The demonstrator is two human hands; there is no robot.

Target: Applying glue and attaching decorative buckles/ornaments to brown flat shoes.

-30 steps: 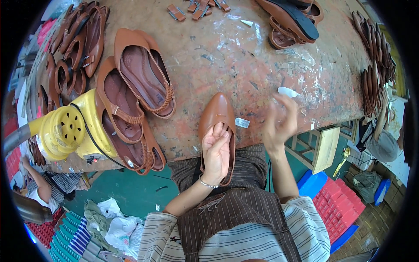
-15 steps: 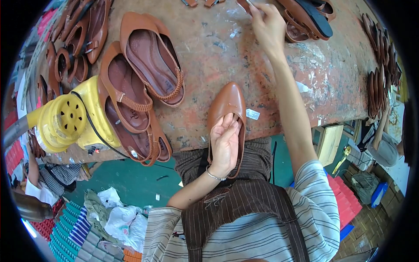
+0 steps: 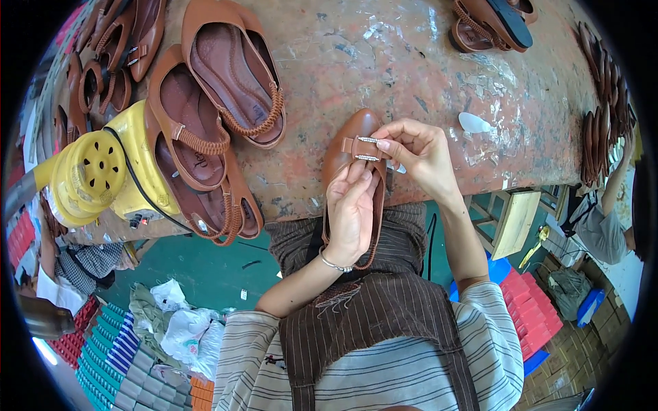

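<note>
A brown slingback flat shoe points away from me at the table's near edge. My left hand is closed on it, fingers inside the opening and palm up. A bracelet circles that wrist. Between thumb and fingers, my right hand pinches a brown leather bow ornament with a glittering jewelled trim on each side. The ornament lies across the top of the toe, near the edge of the opening. A small white label, partly hidden by my right hand, sits beside the shoe.
Several brown slingback shoes stand at the left, beside a yellow machine with a cable. More shoes lie at the far right and along the right edge. A white oval piece rests on the worn table.
My right hand has come back from the far side of the table with the bow ornament and set it over the shoe's toe. My left hand stays in the shoe.
</note>
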